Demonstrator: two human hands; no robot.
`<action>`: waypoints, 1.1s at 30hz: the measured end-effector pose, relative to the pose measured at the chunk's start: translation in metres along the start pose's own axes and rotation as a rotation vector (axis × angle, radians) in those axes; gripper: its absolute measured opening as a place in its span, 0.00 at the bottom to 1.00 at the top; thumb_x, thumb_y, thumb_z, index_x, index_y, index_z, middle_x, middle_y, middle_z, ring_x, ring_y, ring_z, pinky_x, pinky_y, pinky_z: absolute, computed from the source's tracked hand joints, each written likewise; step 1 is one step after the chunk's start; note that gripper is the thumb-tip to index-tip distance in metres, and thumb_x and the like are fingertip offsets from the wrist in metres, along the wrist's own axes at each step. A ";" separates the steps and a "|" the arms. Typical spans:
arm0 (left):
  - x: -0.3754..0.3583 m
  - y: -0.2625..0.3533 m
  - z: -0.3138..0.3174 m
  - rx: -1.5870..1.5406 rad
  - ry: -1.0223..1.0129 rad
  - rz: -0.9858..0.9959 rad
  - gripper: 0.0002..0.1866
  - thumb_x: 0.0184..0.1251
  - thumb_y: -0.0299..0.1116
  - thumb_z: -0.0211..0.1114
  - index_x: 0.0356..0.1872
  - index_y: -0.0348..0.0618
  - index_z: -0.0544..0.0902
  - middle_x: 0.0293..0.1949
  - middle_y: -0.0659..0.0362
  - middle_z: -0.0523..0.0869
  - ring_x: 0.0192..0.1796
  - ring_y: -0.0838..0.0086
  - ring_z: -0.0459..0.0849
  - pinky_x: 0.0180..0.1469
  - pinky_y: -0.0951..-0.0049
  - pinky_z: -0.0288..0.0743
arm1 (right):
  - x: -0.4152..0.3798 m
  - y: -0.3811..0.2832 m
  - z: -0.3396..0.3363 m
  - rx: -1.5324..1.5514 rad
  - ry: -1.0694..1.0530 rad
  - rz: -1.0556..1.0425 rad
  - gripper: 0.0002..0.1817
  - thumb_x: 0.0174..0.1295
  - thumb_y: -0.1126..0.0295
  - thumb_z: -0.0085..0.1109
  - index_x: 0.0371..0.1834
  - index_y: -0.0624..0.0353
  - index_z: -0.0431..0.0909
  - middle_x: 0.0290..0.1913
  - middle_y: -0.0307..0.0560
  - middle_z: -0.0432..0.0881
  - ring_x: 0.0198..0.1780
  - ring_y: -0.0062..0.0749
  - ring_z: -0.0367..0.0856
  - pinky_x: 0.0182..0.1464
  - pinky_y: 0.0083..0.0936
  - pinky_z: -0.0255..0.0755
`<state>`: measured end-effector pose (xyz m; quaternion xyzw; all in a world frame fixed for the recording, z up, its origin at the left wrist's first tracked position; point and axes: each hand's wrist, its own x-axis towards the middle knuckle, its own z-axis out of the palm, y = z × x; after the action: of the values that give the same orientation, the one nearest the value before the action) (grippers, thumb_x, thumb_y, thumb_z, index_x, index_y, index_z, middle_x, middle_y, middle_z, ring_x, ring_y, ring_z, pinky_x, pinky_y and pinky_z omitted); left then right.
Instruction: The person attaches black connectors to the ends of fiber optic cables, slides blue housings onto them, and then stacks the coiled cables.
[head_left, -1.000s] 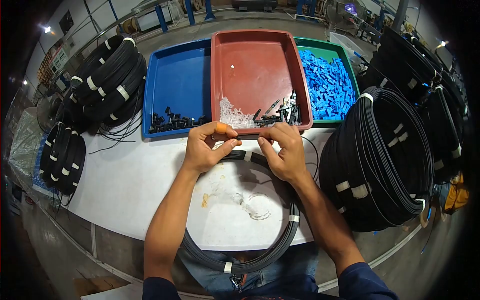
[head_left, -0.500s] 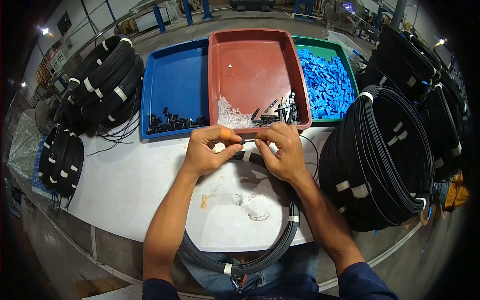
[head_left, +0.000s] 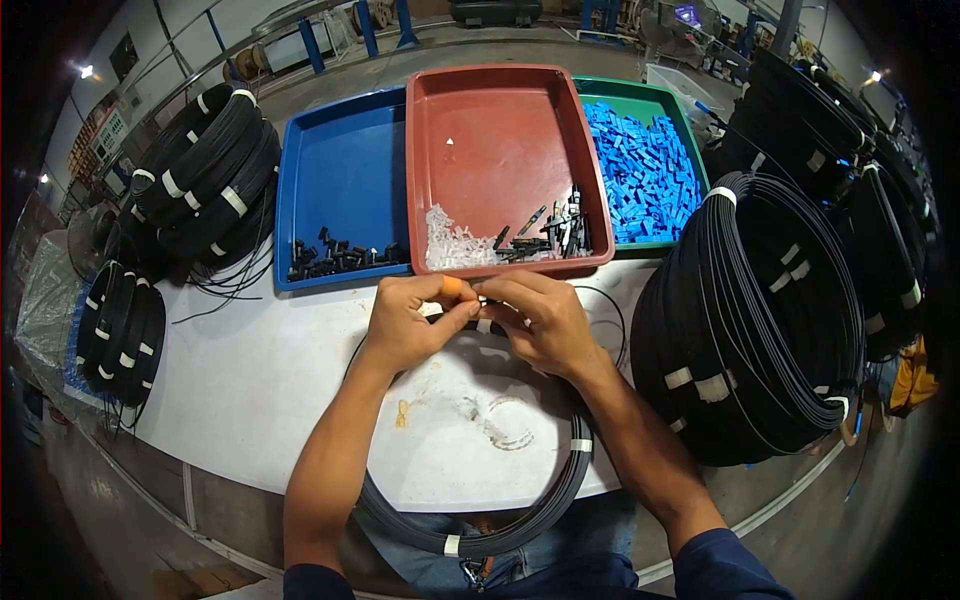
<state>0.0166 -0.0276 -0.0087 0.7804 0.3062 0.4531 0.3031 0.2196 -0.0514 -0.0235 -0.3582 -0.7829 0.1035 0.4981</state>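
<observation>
My left hand (head_left: 420, 318), with an orange band on one finger, pinches a small black piece at its fingertips. Close against it, my right hand (head_left: 545, 322) grips the thin black cable (head_left: 622, 325), which loops out to the right behind the hand. The fingertips of both hands meet, so most of the joint between piece and cable is hidden. Beneath my forearms a black cable coil (head_left: 566, 482), bound with white tape, lies partly on the white table (head_left: 240, 385) and partly over my lap.
Past my hands stand a red tray (head_left: 500, 120) with clear and black small parts, a blue tray (head_left: 340, 165) with black parts, and a green tray (head_left: 665, 95) of blue pieces (head_left: 645, 175). Large cable coils (head_left: 690, 330) flank the right; more coils (head_left: 205, 200) are at left.
My right hand has moved left along the cable, closing the gap to my left fingertips. The black piece shows less now. The whole view has shifted slightly.
</observation>
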 end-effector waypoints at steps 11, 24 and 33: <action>-0.002 -0.006 -0.005 0.026 -0.066 -0.032 0.04 0.52 0.20 0.75 0.28 0.34 0.87 0.27 0.58 0.90 0.29 0.81 0.86 0.33 0.80 0.78 | -0.007 0.006 0.007 0.198 -0.059 0.095 0.09 0.56 0.82 0.67 0.40 0.64 0.86 0.36 0.53 0.85 0.36 0.47 0.86 0.39 0.36 0.79; 0.094 -0.026 0.011 0.283 -0.163 0.022 0.10 0.64 0.32 0.72 0.40 0.35 0.88 0.34 0.48 0.90 0.33 0.58 0.89 0.38 0.65 0.81 | -0.006 0.007 0.008 0.146 -0.041 0.195 0.07 0.59 0.82 0.67 0.40 0.62 0.86 0.34 0.49 0.83 0.34 0.42 0.86 0.37 0.31 0.80; 0.144 -0.058 0.073 0.646 -0.332 -0.042 0.15 0.58 0.30 0.73 0.45 0.39 0.84 0.33 0.44 0.88 0.38 0.44 0.87 0.40 0.49 0.80 | -0.009 0.006 0.005 0.076 -0.104 0.154 0.14 0.52 0.77 0.66 0.43 0.62 0.82 0.38 0.49 0.83 0.40 0.44 0.82 0.46 0.37 0.75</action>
<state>0.1278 0.1023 -0.0066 0.8924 0.3961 0.1938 0.0955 0.2205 -0.0515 -0.0353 -0.3923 -0.7734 0.1896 0.4605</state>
